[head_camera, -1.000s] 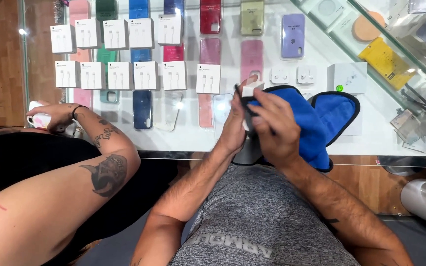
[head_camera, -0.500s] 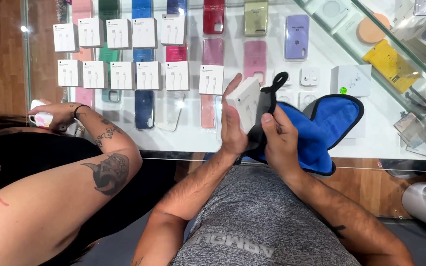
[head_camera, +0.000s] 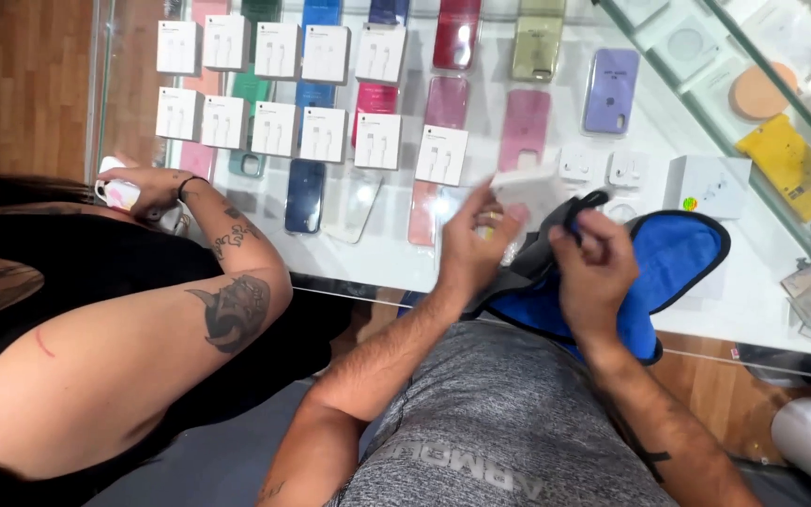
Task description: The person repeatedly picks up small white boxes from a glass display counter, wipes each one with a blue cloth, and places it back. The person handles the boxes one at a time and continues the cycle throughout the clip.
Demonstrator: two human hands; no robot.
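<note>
White box [head_camera: 529, 188] between left-hand fingers [head_camera: 481, 218], cloth [head_camera: 673, 258] underneath.

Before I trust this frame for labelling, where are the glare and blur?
Head view: ceiling-light glare on the glass counter and red phone case; left hand and white box are motion-blurred; right hand on the blue cloth is sharper.

The left hand [head_camera: 474, 246] holds a small white box [head_camera: 529, 191] up over the glass counter [head_camera: 396, 253], and the right hand [head_camera: 595, 272] at its three o'clock pinches a blue cloth with black edging [head_camera: 673, 263]. At eleven o'clock lie rows of white boxes [head_camera: 279, 89] and coloured phone cases [head_camera: 523, 127]. At nine o'clock another person's tattooed arm [head_camera: 227, 300] rests.
</note>
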